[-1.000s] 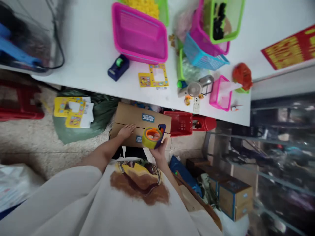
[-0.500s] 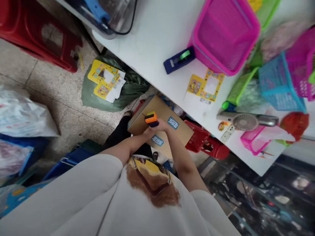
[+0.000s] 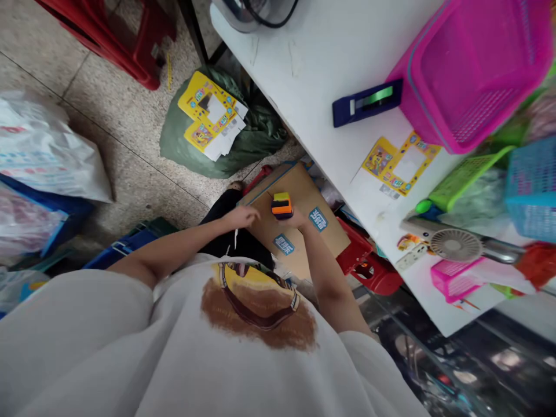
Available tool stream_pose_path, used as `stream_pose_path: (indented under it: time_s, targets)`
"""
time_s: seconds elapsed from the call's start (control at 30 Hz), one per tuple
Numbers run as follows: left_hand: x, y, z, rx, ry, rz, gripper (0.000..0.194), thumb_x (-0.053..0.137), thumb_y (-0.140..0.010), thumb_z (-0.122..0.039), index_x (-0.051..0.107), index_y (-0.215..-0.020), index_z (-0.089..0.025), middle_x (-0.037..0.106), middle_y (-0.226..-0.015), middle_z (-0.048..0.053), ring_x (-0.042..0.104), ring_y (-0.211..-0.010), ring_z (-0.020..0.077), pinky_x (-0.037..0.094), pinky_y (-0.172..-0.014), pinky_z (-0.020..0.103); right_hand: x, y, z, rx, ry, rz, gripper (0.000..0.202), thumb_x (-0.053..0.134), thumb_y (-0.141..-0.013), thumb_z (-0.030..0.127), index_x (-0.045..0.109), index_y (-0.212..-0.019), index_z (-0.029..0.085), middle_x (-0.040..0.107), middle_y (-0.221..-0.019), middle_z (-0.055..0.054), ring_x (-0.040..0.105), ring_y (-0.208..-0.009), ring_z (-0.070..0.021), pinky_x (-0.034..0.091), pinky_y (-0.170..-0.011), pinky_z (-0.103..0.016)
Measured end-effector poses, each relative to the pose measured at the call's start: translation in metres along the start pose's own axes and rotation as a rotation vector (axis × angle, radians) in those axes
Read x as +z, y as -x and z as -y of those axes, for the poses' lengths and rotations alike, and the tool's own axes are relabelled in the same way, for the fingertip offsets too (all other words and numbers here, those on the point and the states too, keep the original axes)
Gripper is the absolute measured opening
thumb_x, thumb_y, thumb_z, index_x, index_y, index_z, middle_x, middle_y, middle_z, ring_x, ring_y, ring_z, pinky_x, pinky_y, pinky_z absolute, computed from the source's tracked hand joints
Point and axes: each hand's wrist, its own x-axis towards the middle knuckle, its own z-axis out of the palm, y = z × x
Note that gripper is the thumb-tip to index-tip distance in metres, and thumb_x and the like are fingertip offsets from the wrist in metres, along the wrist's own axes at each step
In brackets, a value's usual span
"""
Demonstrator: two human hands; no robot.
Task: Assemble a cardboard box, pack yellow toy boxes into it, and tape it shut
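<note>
The right hand (image 3: 297,219) is closed around a tape dispenser (image 3: 281,204), its orange and yellow end facing up over the top of a cardboard box (image 3: 300,191). The left hand (image 3: 242,217) is just beside it, near the box's left edge, its fingers partly curled — whether anything is pinched in them I cannot tell. The box sits at a slant below the front of the shirt (image 3: 130,353), two blue labels (image 3: 318,219) showing on its upper face, one on each side of the right wrist.

Past the box, a red basket (image 3: 353,246) is partly under the table (image 3: 317,35). On the tabletop are a dark blue desk dispenser (image 3: 344,113) with a green core, touching a large pink basket (image 3: 456,87), a yellow printed card (image 3: 377,157), a small fan (image 3: 456,245) lying flat, a small pink basket (image 3: 445,281) and a light blue basket (image 3: 532,191) (cut by the frame edge).

On the floor to the left, a green bag (image 3: 174,133) has more yellow cards (image 3: 195,92) on it; farther out are a red stool (image 3: 147,49) and a bulging white bag (image 3: 52,150).
</note>
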Motion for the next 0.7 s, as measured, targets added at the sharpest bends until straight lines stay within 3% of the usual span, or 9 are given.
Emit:
stream_pose_path:
  time_s: [0.07,0.17,0.27,0.47,0.7]
  targets:
    - [-0.035,-0.004,-0.005,-0.076,0.044,-0.128,0.039,0.037,-0.108,-0.017,0.072,-0.126,-0.016,0.079,-0.106,0.005,0.073,-0.088,0.0143,0.058,-0.084,0.026,0.0,0.0,-0.001,0.009,-0.046,-0.005,0.027,0.083,-0.059,0.026,0.064,-0.077,0.023,0.068,-0.076,0.002,0.063,-0.074,-0.0171,0.059,-0.077,-0.034]
    - [-0.061,-0.029,-0.032,-0.067,0.142,-0.2,0.034,0.069,-0.099,-0.033,0.072,-0.129,-0.016,0.079,-0.114,0.008,0.073,-0.099,0.0198,0.058,-0.09,0.031,0.0,0.0,-0.002,0.015,-0.082,-0.025,0.027,0.082,-0.056,0.022,0.065,-0.076,0.023,0.067,-0.074,0.004,0.061,-0.07,-0.0157,0.058,-0.075,-0.032]
    - [-0.064,-0.047,-0.056,-0.052,0.128,-0.109,0.033,0.089,-0.082,-0.03,0.08,-0.112,-0.018,0.081,-0.107,0.007,0.074,-0.097,0.0224,0.057,-0.093,0.033,0.0,0.0,-0.003,0.015,-0.087,-0.042,0.027,0.081,-0.053,0.019,0.063,-0.073,0.022,0.065,-0.071,0.005,0.057,-0.066,-0.014,0.055,-0.069,-0.03]
    - [-0.066,-0.05,-0.057,-0.166,0.128,-0.112,0.01,0.081,-0.09,-0.023,0.086,-0.099,-0.022,0.083,-0.091,0.002,0.073,-0.084,0.0192,0.054,-0.082,0.03,0.002,-0.003,-0.003,0.007,-0.106,-0.036,0.031,0.081,-0.054,0.019,0.068,-0.081,0.022,0.07,-0.079,0.003,0.062,-0.073,-0.016,0.057,-0.075,-0.032]
    - [-0.064,-0.045,-0.076,0.105,-0.341,-0.133,0.02,0.063,-0.108,-0.028,0.081,-0.106,-0.02,0.081,-0.107,0.009,0.068,-0.113,0.0269,0.045,-0.101,0.043,0.0,0.002,-0.002,0.012,-0.085,-0.001,0.029,0.081,-0.057,0.019,0.069,-0.083,0.022,0.074,-0.084,-0.002,0.066,-0.08,-0.0205,0.06,-0.082,-0.037]
